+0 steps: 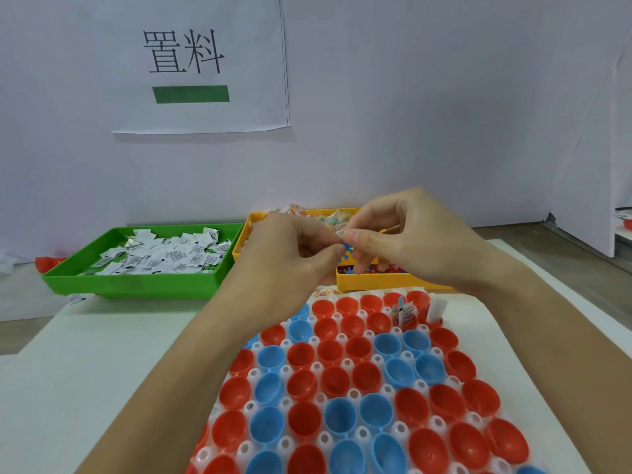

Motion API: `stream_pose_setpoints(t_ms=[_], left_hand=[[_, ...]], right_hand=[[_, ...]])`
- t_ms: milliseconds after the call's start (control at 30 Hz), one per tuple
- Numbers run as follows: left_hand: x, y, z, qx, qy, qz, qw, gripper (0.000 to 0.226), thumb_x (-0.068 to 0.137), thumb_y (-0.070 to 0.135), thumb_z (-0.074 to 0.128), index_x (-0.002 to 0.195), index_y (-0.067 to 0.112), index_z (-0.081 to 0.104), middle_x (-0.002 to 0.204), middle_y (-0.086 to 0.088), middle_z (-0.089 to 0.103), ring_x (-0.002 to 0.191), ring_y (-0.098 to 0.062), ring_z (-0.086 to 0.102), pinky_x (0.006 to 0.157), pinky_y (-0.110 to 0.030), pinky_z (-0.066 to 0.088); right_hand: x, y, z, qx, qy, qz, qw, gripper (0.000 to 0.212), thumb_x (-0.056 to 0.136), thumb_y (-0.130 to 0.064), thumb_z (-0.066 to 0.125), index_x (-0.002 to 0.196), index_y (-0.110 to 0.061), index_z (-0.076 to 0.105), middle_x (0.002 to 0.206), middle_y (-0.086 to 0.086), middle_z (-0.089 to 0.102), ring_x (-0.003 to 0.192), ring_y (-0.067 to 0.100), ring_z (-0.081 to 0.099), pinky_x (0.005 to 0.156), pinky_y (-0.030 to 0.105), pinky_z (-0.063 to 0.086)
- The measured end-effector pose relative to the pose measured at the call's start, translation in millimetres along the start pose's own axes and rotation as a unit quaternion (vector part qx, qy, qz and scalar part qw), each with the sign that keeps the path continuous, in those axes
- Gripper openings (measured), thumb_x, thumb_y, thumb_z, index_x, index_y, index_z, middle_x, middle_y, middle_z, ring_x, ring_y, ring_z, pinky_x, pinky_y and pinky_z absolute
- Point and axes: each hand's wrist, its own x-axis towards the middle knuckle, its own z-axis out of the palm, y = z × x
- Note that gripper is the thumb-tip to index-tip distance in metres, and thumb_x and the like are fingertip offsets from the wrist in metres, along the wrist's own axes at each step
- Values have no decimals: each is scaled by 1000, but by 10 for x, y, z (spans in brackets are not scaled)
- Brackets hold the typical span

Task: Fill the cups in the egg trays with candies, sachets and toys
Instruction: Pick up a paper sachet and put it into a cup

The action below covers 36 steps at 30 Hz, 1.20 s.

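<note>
Two hands at 12 o'clock above the egg tray (345,378): left hand (290,258) and right hand (410,241) both pinching a small blue toy (348,249) (light, stiff, fiddly; fingertip hold at edges seems best). Filled cups (405,314) at 1 o'clock.

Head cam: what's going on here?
A person's left hand and right hand together pinch a small blue toy above the yellow bins. The egg tray of red and blue cups is mostly unfilled; two far-right cups hold sachets. A green tray holds more.
</note>
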Motion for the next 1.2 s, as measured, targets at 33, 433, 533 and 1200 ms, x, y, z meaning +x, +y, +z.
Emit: stream_pose_setpoints(t_ms=[33, 433, 533, 1200], left_hand=[[1, 2, -2, -10, 9, -8, 1000, 12, 91, 8, 67, 88, 16, 76, 61, 4, 69, 56, -2, 63, 62, -20, 56], [-9, 44, 12, -99, 42, -39, 993, 11, 95, 10, 63, 94, 9, 74, 81, -11, 74, 69, -9, 69, 66, -20, 58], [-25, 52, -5, -136, 32, -44, 989, 10, 89, 8, 70, 99, 11, 73, 83, -8, 76, 73, -14, 73, 72, -24, 59], [-30, 19, 82, 29, 4, -10, 1000, 22, 82, 8, 77, 94, 20, 63, 74, -2, 73, 67, -13, 71, 72, -36, 59]], right_hand=[[1, 7, -8, 5, -3, 8, 1000, 10, 94, -20, 67, 89, -15, 73, 71, -2, 76, 67, 12, 74, 57, 17, 55], [-20, -4, -96, 60, -84, 38, 994, 6, 92, -9, 68, 92, -7, 73, 78, 6, 77, 76, 18, 76, 60, 17, 55], [-22, -9, -93, 79, -77, 48, 993, 5, 93, -9, 67, 94, -7, 72, 79, 7, 77, 78, 18, 76, 62, 18, 57], [7, 90, -92, -32, -89, -2, 996, 8, 91, -13, 71, 88, -17, 76, 76, -2, 77, 74, 10, 74, 64, 15, 55]])
